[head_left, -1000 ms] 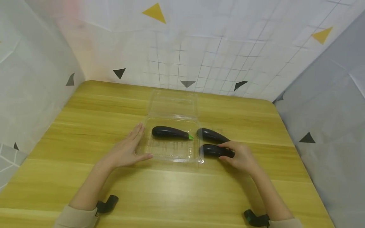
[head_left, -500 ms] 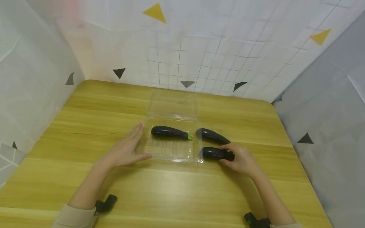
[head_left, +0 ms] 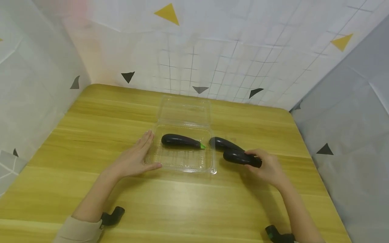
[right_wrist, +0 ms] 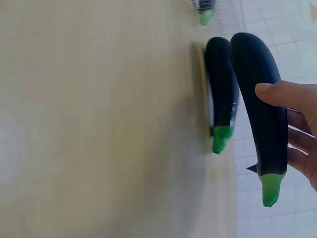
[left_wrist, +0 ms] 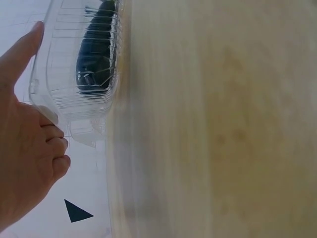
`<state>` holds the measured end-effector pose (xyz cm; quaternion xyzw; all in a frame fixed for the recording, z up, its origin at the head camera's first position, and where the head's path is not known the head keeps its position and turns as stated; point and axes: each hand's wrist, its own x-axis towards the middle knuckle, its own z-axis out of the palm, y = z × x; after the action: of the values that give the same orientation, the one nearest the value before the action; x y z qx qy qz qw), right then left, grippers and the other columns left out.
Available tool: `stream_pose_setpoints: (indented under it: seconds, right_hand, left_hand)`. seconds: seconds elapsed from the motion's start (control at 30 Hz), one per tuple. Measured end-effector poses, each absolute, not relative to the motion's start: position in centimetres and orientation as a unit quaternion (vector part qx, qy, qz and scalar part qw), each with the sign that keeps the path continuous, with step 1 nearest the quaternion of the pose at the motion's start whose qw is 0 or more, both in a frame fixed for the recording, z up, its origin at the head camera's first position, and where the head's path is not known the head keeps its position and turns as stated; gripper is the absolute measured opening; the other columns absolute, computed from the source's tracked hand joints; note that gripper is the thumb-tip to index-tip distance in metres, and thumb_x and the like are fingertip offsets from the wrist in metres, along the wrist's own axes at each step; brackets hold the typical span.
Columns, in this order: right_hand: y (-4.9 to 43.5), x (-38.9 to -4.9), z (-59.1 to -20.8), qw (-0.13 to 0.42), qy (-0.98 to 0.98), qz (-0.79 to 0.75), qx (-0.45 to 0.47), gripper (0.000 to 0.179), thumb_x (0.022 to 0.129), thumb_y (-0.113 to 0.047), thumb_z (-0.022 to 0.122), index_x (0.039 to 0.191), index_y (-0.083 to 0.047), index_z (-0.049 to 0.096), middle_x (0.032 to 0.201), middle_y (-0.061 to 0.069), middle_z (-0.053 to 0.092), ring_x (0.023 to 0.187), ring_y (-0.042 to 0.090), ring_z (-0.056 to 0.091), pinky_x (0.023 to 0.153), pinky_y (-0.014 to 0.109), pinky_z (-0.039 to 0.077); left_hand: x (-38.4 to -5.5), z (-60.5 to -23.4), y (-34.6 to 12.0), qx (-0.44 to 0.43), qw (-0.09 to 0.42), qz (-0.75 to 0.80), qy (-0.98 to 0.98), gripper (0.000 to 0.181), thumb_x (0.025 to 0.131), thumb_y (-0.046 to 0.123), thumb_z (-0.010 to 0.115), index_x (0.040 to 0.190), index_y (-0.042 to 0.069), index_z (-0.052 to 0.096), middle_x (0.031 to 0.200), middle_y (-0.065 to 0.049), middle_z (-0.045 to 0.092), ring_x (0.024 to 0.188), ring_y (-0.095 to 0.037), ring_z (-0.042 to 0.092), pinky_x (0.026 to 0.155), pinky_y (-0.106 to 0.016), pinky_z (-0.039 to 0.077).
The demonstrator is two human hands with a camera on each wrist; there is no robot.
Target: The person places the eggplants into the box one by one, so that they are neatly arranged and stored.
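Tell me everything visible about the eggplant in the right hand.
The eggplant is glossy, smooth and near-black, with one rounded end and a green stem at the other. The right hand grips it, thumb on one side, fingers behind. It appears lifted off the table, right of the container, stem end toward the person's right.

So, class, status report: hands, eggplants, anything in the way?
Left hand against clear container, left side. Right hand holding first eggplant above table. Second eggplant inside, third eggplant on table beside container. Lid open, nothing seen blocking the way in.

Beige sleeve, black wrist cameras
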<state>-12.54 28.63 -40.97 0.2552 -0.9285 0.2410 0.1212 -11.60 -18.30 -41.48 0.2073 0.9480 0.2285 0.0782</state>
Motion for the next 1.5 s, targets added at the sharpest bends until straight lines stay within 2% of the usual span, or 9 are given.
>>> stream_pose_setpoints:
  seconds: [0.1,0.3,0.47,0.67,0.97,1.17,1.5]
  right_hand:
    - [28.8,-12.6,-40.3,0.141,-0.928,0.238,0.25,0.049,0.064,0.002,0.086,0.109,-0.005,0.067,0.1,0.014,0.07,0.088,0.033,0.067,0.067,0.046,0.056]
    - [28.4,-12.4,-39.0,0.152,-0.93,0.233,0.242,0.049,0.069,-0.005,0.085,0.114,-0.007,0.066,0.105,0.012,0.069,0.091,0.029,0.067,0.065,0.042,0.056]
    - [27.5,-12.3,-38.1,0.175,-0.924,0.232,0.25,0.049,0.068,-0.007,0.086,0.113,-0.008,0.067,0.103,0.009,0.07,0.088,0.025,0.068,0.063,0.04,0.057]
    - [26.2,-12.4,-37.2,0.193,-0.919,0.232,0.254,0.047,0.067,-0.007,0.086,0.11,-0.008,0.068,0.101,0.007,0.071,0.088,0.024,0.068,0.067,0.041,0.056]
    - [24.6,-12.7,-37.0,0.188,-0.913,0.25,0.26,0.047,0.067,-0.007,0.087,0.11,-0.008,0.069,0.102,0.007,0.07,0.092,0.027,0.067,0.071,0.043,0.056]
    - [23.8,-13.0,-37.2,0.193,-0.9,0.266,0.286,0.048,0.066,-0.006,0.087,0.11,-0.007,0.068,0.103,0.008,0.07,0.093,0.026,0.067,0.071,0.041,0.057]
    - [22.6,-13.1,-37.0,0.195,-0.889,0.281,0.304,0.049,0.067,-0.006,0.086,0.111,-0.008,0.068,0.104,0.008,0.07,0.093,0.028,0.067,0.07,0.041,0.057]
  left_hand:
    - [-11.7,-41.5,-18.3,0.207,0.08,0.226,0.949,0.112,0.083,0.069,0.057,0.154,0.006,-0.001,0.16,-0.012,-0.008,0.144,-0.038,0.005,0.111,-0.056,0.023]
    - [-11.7,-41.4,-18.2,0.208,0.082,0.226,0.948,0.11,0.084,0.065,0.06,0.154,0.006,-0.002,0.16,-0.012,-0.009,0.144,-0.037,0.004,0.112,-0.054,0.019]
    - [-11.7,-41.6,-18.3,0.207,0.079,0.228,0.948,0.11,0.084,0.066,0.059,0.154,0.006,-0.002,0.16,-0.012,-0.008,0.144,-0.038,0.004,0.112,-0.055,0.019]
    - [-11.7,-41.6,-18.4,0.209,0.076,0.225,0.949,0.112,0.082,0.071,0.054,0.154,0.006,-0.001,0.16,-0.012,-0.008,0.144,-0.037,0.004,0.112,-0.055,0.02]
    - [-11.7,-41.5,-18.3,0.205,0.083,0.223,0.949,0.113,0.081,0.077,0.049,0.154,0.008,-0.003,0.16,-0.01,-0.01,0.145,-0.036,0.004,0.112,-0.054,0.021]
    - [-11.5,-41.5,-18.2,0.204,0.08,0.226,0.949,0.111,0.083,0.07,0.056,0.155,0.007,-0.001,0.16,-0.011,-0.009,0.144,-0.038,0.005,0.111,-0.055,0.023]
    - [-11.6,-41.5,-18.2,0.204,0.085,0.23,0.948,0.11,0.084,0.066,0.059,0.154,0.007,-0.002,0.16,-0.011,-0.01,0.144,-0.039,0.005,0.111,-0.057,0.022]
